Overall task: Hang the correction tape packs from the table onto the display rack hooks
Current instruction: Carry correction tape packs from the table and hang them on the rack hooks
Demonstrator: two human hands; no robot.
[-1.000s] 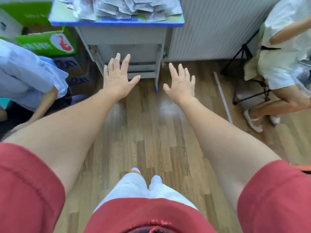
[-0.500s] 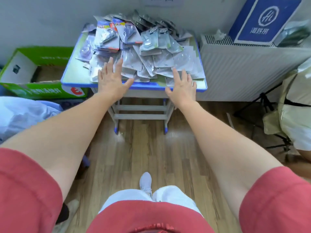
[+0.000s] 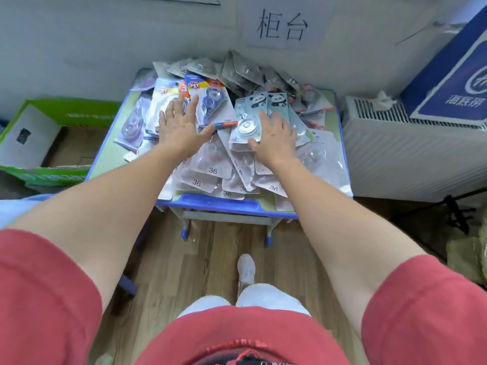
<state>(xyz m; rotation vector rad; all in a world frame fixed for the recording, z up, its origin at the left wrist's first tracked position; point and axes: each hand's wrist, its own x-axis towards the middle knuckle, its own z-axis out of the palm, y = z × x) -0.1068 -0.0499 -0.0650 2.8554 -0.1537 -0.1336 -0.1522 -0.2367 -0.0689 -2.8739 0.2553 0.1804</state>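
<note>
**Both hands spread over the heap, no pack taken yet**

The step in hand looks like the first pick. The left hand [image 3: 181, 127] and the right hand [image 3: 276, 138] both lie flat with fingers straight and spread, grasping nothing. Whether the palms press the packs or hover just above them cannot be told.

The loose heap of clear-blister correction tape packs [image 3: 210, 171] covers most of the small blue-rimmed school table [image 3: 210, 204]. The left hand is at the heap's ten o'clock, beside a purple-and-red printed pack [image 3: 213, 101]. The right hand is at two o'clock, its thumb at the edge of a grey panda-printed pack [image 3: 259, 106].

The next move probably calls for pinching one pack by its card top and lifting it free of its overlapping neighbours, which may slide or come up with it.

The display rack and its hooks are not in view, so a turn away from the table seems needed.

At the table's nine o'clock stands an open green cardboard box [image 3: 66, 114]. A white ribbed radiator [image 3: 408, 159] is at three o'clock, with a blue printed board [image 3: 461, 75] on top. A white paper sign [image 3: 282, 25] hangs on the wall at twelve.
</note>
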